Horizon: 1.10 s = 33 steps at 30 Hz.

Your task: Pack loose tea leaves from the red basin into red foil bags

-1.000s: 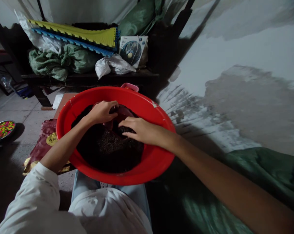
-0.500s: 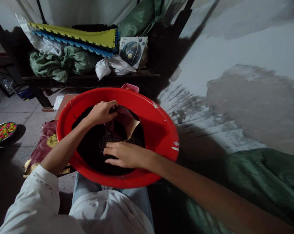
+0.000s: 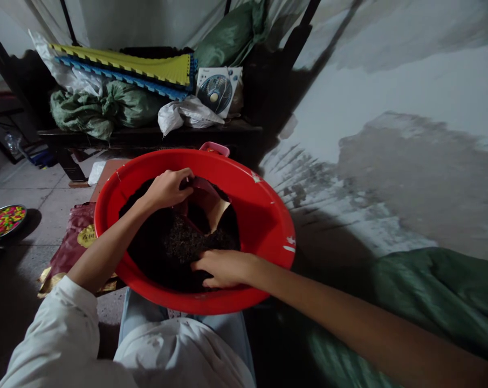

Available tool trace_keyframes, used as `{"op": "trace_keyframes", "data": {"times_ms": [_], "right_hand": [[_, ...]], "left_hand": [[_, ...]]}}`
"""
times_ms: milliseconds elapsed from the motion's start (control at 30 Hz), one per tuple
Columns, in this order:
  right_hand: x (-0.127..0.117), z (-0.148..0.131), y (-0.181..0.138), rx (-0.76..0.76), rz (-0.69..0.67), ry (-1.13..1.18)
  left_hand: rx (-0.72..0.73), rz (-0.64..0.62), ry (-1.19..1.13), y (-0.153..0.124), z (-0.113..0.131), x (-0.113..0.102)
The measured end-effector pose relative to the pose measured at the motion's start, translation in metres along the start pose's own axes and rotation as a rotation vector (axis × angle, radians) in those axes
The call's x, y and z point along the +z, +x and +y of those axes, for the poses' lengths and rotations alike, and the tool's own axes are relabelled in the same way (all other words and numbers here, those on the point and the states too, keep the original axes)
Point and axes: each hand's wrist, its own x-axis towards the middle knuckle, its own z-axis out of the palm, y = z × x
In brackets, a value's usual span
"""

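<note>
Dark loose tea leaves (image 3: 183, 242) lie in a big red basin (image 3: 263, 215) above my lap. My left hand (image 3: 171, 188) pinches the rim of a maroon bag (image 3: 203, 188) that stands with its mouth open in the tea. A pale gold inner face (image 3: 218, 215) shows on the bag's right side. Nearer to me, my right hand (image 3: 223, 268) reaches into the tea at the basin's front right. Its thumb is apart from its fingers, and the fingertips are partly sunk in the dark leaves.
Flat maroon bags (image 3: 76, 231) with gold labels lie left of the basin. A round tray (image 3: 5, 222) of bright wrapped pieces is farther left. Behind stands a dark bench (image 3: 146, 134) with sacks, foam mats (image 3: 146, 67) and a fan box (image 3: 217, 91). Green sacking (image 3: 438, 291) lies at right.
My right hand has moved right and toward me, its fingers lower in the tea, uncovering more leaves before the bag. My left hand keeps its hold on the bag.
</note>
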Motion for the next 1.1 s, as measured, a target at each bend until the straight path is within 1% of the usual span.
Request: {"op": "trace_keyframes", "data": {"times_ms": [67, 200, 300, 433, 500, 600, 667, 767, 900, 933, 1000, 1033, 1100], "right_hand": [[0.003, 0.008, -0.003, 0.005, 0.011, 0.0], [0.008, 0.02, -0.01, -0.039, 0.125, 0.031], [-0.001, 0.024, -0.02, -0.109, 0.233, 0.085], [-0.026, 0.034, -0.035, -0.221, 0.459, 0.17], [-0.038, 0.042, -0.036, -0.244, 0.597, 0.169], [-0.047, 0.055, -0.025, -0.174, 0.817, 0.104], [-0.046, 0.061, -0.012, -0.097, 0.902, 0.026], [-0.041, 0.059, -0.001, -0.056, 0.946, -0.064], [-0.037, 0.041, -0.007, -0.006, 1.008, -0.135], [-0.036, 0.034, -0.009, -0.003, 1.005, -0.172], [-0.033, 0.02, -0.011, -0.065, 0.94, -0.24], [-0.03, 0.013, -0.01, -0.121, 0.871, -0.259], [-0.02, 0.001, -0.005, -0.2, 0.684, -0.268]], "left_hand": [[0.003, 0.001, -0.001, 0.0, -0.001, 0.0], [0.01, -0.004, 0.002, 0.001, -0.003, 0.002], [0.018, 0.001, -0.003, 0.001, -0.003, 0.003], [0.007, 0.002, -0.003, 0.0, -0.002, 0.003], [-0.003, -0.001, 0.001, 0.0, -0.002, 0.003], [-0.002, 0.004, 0.009, -0.001, -0.003, 0.003], [-0.001, 0.013, 0.01, -0.001, -0.005, 0.004], [-0.018, 0.024, 0.006, -0.001, -0.008, 0.004], [-0.02, 0.024, -0.007, -0.001, -0.008, 0.004], [-0.018, 0.025, -0.011, -0.001, -0.007, 0.005], [-0.013, 0.025, -0.016, -0.001, -0.007, 0.005], [-0.01, 0.023, -0.014, -0.001, -0.006, 0.005], [-0.001, 0.02, -0.012, 0.0, -0.007, 0.006]]}}
